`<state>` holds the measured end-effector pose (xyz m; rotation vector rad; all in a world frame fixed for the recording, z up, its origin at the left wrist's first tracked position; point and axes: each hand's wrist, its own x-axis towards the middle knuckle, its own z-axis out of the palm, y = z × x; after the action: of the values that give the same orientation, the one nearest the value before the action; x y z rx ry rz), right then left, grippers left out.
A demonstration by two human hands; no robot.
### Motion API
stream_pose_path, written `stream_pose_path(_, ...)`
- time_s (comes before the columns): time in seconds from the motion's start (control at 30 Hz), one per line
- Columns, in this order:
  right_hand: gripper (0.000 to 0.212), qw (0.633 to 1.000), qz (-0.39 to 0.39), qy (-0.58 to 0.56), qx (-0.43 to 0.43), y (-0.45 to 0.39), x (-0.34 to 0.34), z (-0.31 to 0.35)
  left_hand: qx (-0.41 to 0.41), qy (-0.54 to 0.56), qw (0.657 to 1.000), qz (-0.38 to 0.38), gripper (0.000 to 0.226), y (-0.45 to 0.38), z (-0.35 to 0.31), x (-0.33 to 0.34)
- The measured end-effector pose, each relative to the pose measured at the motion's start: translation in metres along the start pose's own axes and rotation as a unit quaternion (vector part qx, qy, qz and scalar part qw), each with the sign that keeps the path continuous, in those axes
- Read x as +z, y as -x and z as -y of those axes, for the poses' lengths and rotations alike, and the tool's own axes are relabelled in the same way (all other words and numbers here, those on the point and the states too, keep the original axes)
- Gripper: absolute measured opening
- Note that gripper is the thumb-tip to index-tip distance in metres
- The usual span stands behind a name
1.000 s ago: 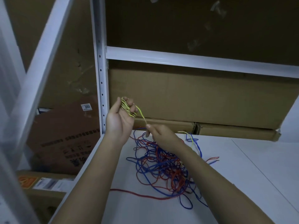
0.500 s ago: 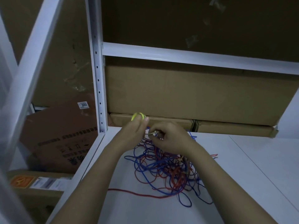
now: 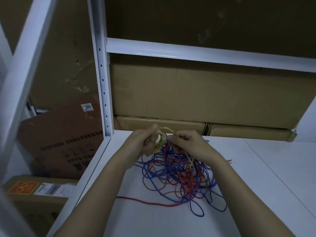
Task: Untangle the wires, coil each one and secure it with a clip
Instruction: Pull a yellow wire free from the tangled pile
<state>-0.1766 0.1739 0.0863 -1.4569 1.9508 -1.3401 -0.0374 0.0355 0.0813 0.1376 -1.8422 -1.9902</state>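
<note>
White shelving (image 3: 102, 93) and brown cardboard boxes (image 3: 196, 93) back a white tabletop (image 3: 256, 185). Above it, the left hand (image 3: 145, 142) curls round a small yellow-green wire coil (image 3: 159, 142). Just right, the right hand (image 3: 186, 142) pinches that wire's free strand. Below both hands, the tangle of blue and red wires (image 3: 179, 178) lies on the tabletop.

two hands (image 3: 145, 142) (image 3: 189, 142), three wire colours—yellow (image 3: 159, 141), blue (image 3: 153, 183), red (image 3: 147, 201)—and two flat cartons (image 3: 160, 124) (image 3: 248, 132).

Dim room, white metal shelving (image 3: 100, 79), white shelf surface (image 3: 256, 177), stacked cardboard boxes (image 3: 196, 93) behind
</note>
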Motion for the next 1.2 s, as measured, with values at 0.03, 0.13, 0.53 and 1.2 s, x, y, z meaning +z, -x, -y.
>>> stream_pose_path(0.03, 0.037, 1.0, 0.002, -0.006, -0.004, 0.001, 0.001, -0.002, -0.001, 0.045, 0.999, -0.011, 0.054, -0.002, -0.001, 0.001)
stream_pose_path(0.13, 0.029, 0.999, -0.032, -0.025, -0.01, 0.004, 0.006, -0.007, 0.005, 0.181, 0.983, -0.035, 0.048, -0.008, -0.006, 0.005)
stream_pose_path(0.53, 0.022, 0.998, -0.014, 0.057, -0.005, 0.03, 0.033, -0.03, 0.107, 0.213, 0.949, -0.206, 0.023, -0.051, -0.008, 0.025)
stream_pose_path(1.2, 0.034, 0.995, 0.049, 0.055, 0.061, 0.044, 0.015, -0.048, -0.141, -0.388, 0.893, 0.18, 0.043, -0.004, 0.046, 0.004)
